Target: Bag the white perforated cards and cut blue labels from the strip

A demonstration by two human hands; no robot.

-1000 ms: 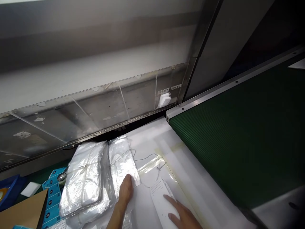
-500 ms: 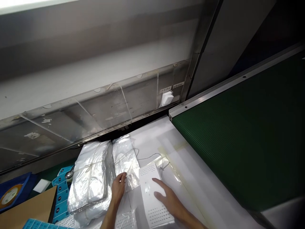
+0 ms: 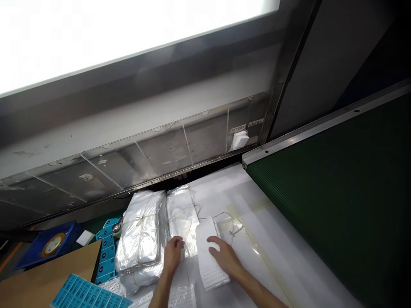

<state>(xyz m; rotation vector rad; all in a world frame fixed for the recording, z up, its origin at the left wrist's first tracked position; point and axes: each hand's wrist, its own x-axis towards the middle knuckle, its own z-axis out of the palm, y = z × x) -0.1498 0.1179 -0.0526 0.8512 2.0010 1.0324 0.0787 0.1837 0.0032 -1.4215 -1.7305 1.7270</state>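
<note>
Head view: my left hand [image 3: 173, 255] curls at a tied clear plastic bundle [image 3: 181, 216], grip unclear; my right hand [image 3: 224, 257] lies open on a perforated white sheet [image 3: 208, 278].

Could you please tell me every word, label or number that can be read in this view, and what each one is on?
Nothing can be quoted reliably.
Two small labels on the metal panel: too small to read.
Blue printed sheet: rows of marks, too blurred to read.
</note>
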